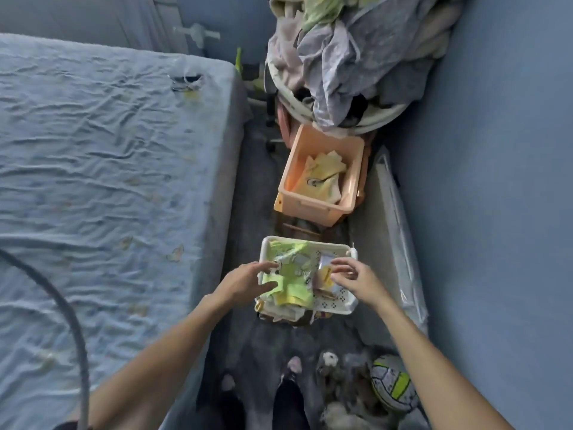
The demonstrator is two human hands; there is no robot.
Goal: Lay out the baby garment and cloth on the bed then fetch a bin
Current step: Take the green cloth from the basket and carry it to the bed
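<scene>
The wide bed with its wrinkled pale-blue sheet (102, 156) filled the left of my view and lay bare of any garment, so as I read it the laying-out had not yet begun. Up at the far end a big heap of grey and green laundry (350, 57) spilled over a round basket, and below it sat the peach plastic bin (319, 178) with yellow cloth inside, likely the bin to fetch later. Nearer me, in the narrow aisle between bed and blue wall, stood the white perforated plastic basket (338, 301), and that was where the action was. The lime-green and yellow baby garment (293, 279) lay crumpled in its left half, a small pale cloth piece (325, 274) beside it on the right. My left hand (248, 279) reached in with thumb and fingers spread wide around the garment's edge, touching but, as far as I could tell, not yet closed on it. My right hand (353, 276) hovered over the pale piece, fingers loosely curled; whether they pinched it I could not tell through the blur. A green-and-white ball (392, 384) and soft toys crowded the floor at my feet, something to step around, and a clear plastic-wrapped flat pack (393, 225) leaned along the wall.
</scene>
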